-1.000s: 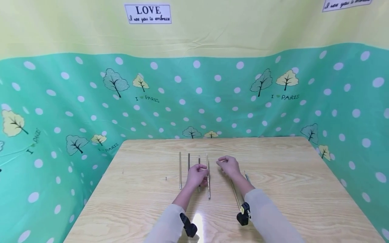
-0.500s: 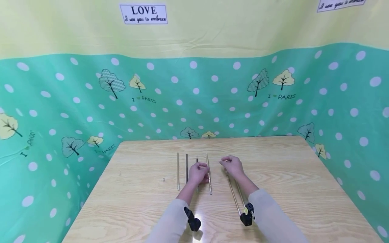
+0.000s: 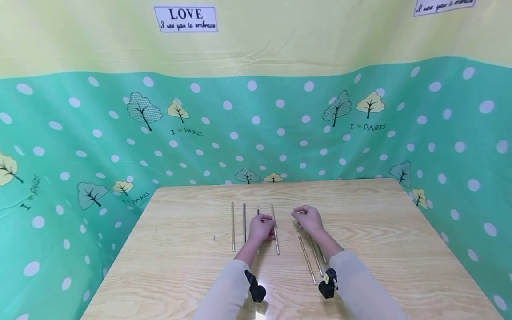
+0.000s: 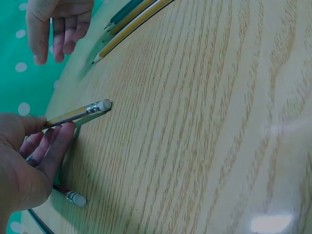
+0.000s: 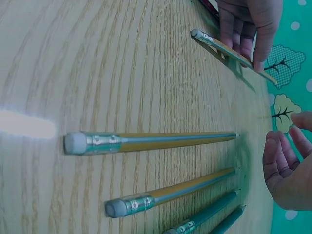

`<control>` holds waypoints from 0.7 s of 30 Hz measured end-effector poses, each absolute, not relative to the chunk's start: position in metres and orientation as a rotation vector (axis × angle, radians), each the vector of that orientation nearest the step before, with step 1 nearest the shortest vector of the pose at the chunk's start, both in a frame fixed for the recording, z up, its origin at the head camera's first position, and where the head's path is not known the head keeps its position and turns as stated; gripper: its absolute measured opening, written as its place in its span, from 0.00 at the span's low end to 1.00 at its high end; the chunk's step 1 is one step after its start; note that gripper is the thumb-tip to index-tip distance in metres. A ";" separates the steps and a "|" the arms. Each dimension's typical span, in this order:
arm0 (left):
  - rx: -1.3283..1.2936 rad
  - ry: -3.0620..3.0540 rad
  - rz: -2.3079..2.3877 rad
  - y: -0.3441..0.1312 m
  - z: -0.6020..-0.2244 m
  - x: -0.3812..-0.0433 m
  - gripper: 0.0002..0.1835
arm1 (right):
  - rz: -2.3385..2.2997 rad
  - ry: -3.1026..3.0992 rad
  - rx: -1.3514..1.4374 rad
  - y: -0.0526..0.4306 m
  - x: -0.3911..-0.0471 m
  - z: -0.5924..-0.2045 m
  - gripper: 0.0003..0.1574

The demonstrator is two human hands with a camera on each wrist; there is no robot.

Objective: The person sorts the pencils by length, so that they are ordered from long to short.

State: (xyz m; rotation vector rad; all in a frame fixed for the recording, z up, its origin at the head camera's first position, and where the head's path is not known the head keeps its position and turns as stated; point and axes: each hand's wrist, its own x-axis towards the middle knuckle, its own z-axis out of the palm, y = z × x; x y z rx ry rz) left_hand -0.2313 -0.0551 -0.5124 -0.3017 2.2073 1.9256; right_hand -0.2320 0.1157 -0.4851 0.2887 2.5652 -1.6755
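My left hand (image 3: 262, 227) pinches a yellow pencil (image 3: 276, 240) between thumb and fingers; its eraser end points back toward me. In the left wrist view that pencil (image 4: 73, 115) tilts, with the white eraser close to or on the tabletop. Under and beside this hand lies a dark pencil with an eraser (image 4: 73, 196), partly hidden. My right hand (image 3: 310, 220) hovers to the right, fingers loosely bent, nothing between them. Below it lie two yellow pencils, one nearer (image 5: 170, 140) and one farther (image 5: 180, 187), then green pencils (image 5: 209, 213), partly covered by my right arm in the head view.
Left of my left hand, a yellow pencil (image 3: 233, 226) and a dark pencil (image 3: 244, 222) lie parallel. A tiny object (image 3: 214, 238), too small to identify, sits farther left. The wooden table (image 3: 180, 275) ends at a green dotted curtain (image 3: 256, 146).
My left hand has shifted slightly right with the pinched pencil, whose eraser end has swung a little right. My right hand has moved slightly right. The head view has turned a little.
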 end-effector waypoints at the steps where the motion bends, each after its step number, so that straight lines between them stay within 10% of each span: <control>1: -0.300 2.214 1.925 -0.055 -0.513 -0.232 0.14 | -1.675 2.561 0.289 0.116 -0.232 -0.485 0.17; 21: -0.294 2.589 1.617 -0.045 -0.510 -0.232 0.12 | -1.687 2.535 0.321 0.126 -0.231 -0.486 0.17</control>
